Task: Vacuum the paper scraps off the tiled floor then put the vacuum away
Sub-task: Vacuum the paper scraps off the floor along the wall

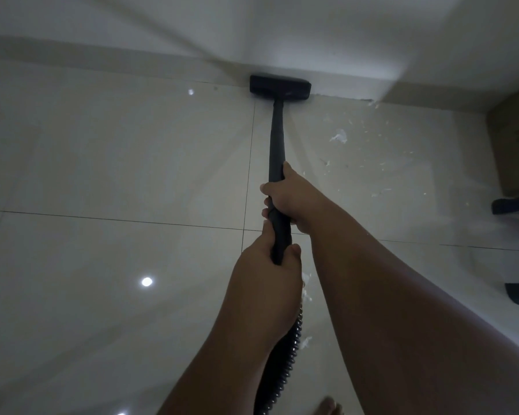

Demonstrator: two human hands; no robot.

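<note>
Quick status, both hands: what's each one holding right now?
Left hand: closed, gripping the hose end of the vacuum wand.
Right hand: closed, gripping the same wand just ahead of the left.

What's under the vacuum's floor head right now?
Cannot tell: the floor head covers the tiled floor beneath it, up against the wall. Loose paper scraps lie to its right.

Nothing readable here tbh, no labels, brand names or numbers on anything, it's all too dim and plain.
</note>
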